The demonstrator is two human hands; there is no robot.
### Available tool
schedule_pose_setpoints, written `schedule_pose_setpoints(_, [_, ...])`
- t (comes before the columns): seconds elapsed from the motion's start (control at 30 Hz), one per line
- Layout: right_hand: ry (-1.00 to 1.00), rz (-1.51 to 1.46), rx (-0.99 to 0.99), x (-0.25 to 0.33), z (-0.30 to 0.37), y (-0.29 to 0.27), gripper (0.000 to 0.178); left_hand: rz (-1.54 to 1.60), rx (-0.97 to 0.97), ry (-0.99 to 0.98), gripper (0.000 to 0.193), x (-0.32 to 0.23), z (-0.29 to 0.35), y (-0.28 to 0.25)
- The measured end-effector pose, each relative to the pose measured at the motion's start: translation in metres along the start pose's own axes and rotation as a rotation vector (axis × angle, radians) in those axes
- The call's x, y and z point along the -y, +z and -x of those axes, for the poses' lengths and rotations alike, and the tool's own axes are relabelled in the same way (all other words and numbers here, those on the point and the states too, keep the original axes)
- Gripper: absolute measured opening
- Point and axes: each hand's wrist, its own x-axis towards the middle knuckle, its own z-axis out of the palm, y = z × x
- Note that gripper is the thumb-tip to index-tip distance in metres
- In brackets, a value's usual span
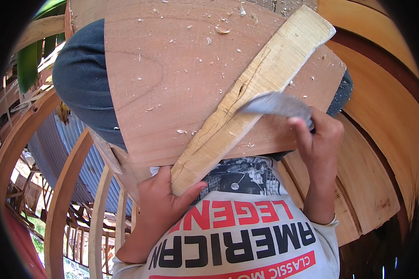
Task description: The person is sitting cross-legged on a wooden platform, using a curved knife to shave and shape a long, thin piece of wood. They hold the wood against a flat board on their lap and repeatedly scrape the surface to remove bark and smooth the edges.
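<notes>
A pale, cracked wooden plank [249, 93] lies slantwise over a reddish-brown board [167, 60] that rests across my lap. At its near end, my left hand [165, 193] grips the plank, thumb on one side and the fingers partly hidden beneath. My right hand [319, 132] is closed round the handle of a curved knife [277, 103], slightly blurred. Most of that handle is hidden by my fingers. The blade reaches over the middle of the plank, its tip near a long crack; whether it touches the wood I cannot tell.
Wood shavings [222, 30] are scattered over the board. My bent knee [86, 83] sticks out at the left. Wooden rails [70, 186] stand at the left, with corrugated metal sheets [86, 158] beyond. Curved-looking wooden planks [372, 102] line the right side.
</notes>
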Motion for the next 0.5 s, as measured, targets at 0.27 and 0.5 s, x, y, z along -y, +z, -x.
schedule_pose_setpoints(0.27, [0.308,-0.142,-0.07,-0.041,-0.009,-0.039,0.05,0.01,0.006,-0.041,0.052,0.007,0.002,-0.008])
schedule_pose_setpoints(0.5, [-0.048,-0.058,0.062,0.015,0.0,0.002,0.056,0.038,-0.006,-0.025,0.051,-0.003,-0.002,-0.006])
